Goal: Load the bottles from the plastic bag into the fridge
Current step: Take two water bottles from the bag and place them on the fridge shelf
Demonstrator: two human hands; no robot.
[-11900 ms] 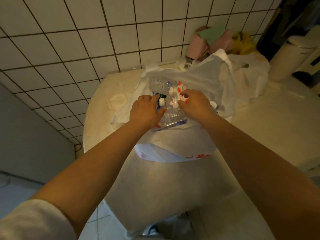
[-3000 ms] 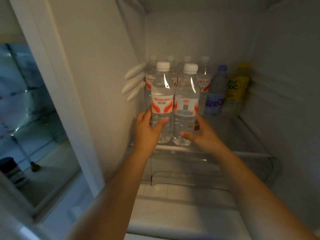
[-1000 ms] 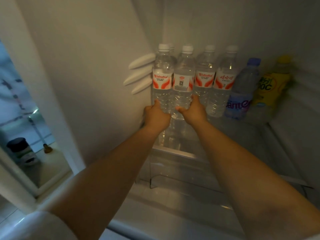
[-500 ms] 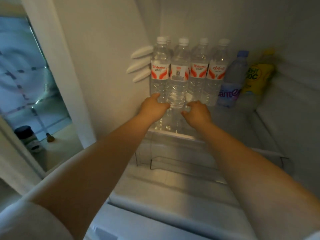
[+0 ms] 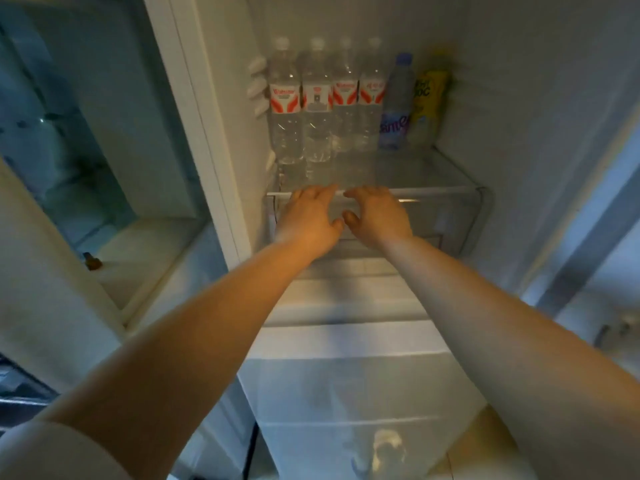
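Four clear water bottles (image 5: pixel 325 98) with red-and-white labels stand upright in a tight row at the back left of the fridge (image 5: pixel 519 98), on its glass shelf (image 5: pixel 415 168); the leftmost sits just beside the left wall. To their right I see a blue-tinted bottle (image 5: pixel 396 102) and then a yellow bottle (image 5: pixel 431 95), near the right wall. I have both hands out at the shelf's front edge, well apart from the bottles: my left hand (image 5: pixel 310 214) and my right hand (image 5: pixel 375 216) lie side by side, palms down, fingers loosely spread and released, grasping nothing, thumbs nearly touching. Whether the fingertips rest on the front rim I cannot tell. All of the shelf in front of the row is bare glass, widest on the right half. Below the shelf I make out a clear drawer (image 5: pixel 450 220). On my left the fridge door (image 5: pixel 104 133) stands open.
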